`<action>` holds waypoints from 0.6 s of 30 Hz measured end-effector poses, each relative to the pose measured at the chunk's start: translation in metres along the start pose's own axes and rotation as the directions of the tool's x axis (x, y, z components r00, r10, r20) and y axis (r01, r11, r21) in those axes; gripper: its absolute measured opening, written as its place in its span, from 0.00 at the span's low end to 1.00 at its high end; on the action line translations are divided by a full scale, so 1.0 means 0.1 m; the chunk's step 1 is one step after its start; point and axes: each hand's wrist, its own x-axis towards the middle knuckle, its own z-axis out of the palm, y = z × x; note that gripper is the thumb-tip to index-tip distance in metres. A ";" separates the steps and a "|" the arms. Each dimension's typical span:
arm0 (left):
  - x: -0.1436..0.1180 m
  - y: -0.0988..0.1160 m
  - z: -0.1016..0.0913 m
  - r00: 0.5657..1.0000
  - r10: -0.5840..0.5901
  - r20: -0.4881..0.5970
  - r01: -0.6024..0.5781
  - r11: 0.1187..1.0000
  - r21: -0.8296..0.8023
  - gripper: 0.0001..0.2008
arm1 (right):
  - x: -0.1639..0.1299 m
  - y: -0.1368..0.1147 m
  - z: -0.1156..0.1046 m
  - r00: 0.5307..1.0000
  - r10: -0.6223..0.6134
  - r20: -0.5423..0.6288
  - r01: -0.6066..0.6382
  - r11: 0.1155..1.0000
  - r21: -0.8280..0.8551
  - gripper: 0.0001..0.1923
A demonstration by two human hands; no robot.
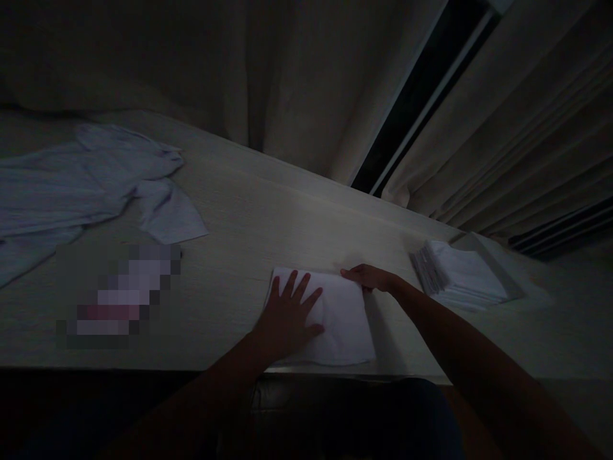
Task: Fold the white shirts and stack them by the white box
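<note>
A folded white shirt [342, 326] lies near the front edge of the table, squared off and smooth on top. My left hand [290, 319] rests flat on its left part, fingers spread. At the far right corner, my right hand [368, 277] pinches the shirt's edge, thumb on top; its other fingers are partly hidden. Over to the left, a white shirt [96, 176] is spread loosely, with a sleeve pointing toward the middle of the table.
A neat stack of folded white garments [467, 271] stands at the right. A pixelated patch [122, 294] covers something at the left front. Long curtains [297, 83] hang behind the pale table [239, 211], with a dark gap between them. The room is dim.
</note>
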 end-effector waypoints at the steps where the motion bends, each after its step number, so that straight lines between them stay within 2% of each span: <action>1: 0.00 0.00 0.00 1.000 0.003 0.002 -0.003 1.000 -0.003 0.38 | 0.03 0.02 0.04 0.998 0.001 -0.059 -0.003 0.999 -0.038 0.36; 5: 0.00 -0.01 0.00 1.000 0.007 0.025 -0.007 1.000 -0.011 0.38 | 0.19 0.10 0.20 0.946 0.022 -0.323 -0.076 0.985 -0.155 0.35; 8: 0.00 0.00 -0.01 0.999 0.003 0.034 -0.003 1.000 -0.012 0.38 | 0.24 0.11 0.27 0.918 0.043 -0.393 -0.108 0.984 -0.144 0.34; 11: 0.00 0.01 -0.02 1.000 0.005 0.030 -0.004 1.000 -0.003 0.38 | 0.15 0.09 0.27 0.900 0.081 -0.428 -0.140 0.984 -0.107 0.34; 13: 0.01 0.01 -0.02 1.000 0.004 0.027 -0.004 1.000 0.003 0.38 | 0.00 0.09 0.27 0.900 0.125 -0.419 -0.148 0.989 -0.022 0.34; 15: 0.01 0.01 -0.01 1.000 0.003 0.024 -0.003 1.000 0.011 0.38 | -0.21 0.11 0.31 0.931 0.180 -0.317 -0.124 0.974 0.187 0.32; 18: 0.02 0.01 0.01 1.000 -0.003 0.019 0.002 1.000 0.027 0.38 | -0.55 0.17 0.44 0.981 0.155 -0.114 -0.066 0.828 0.556 0.28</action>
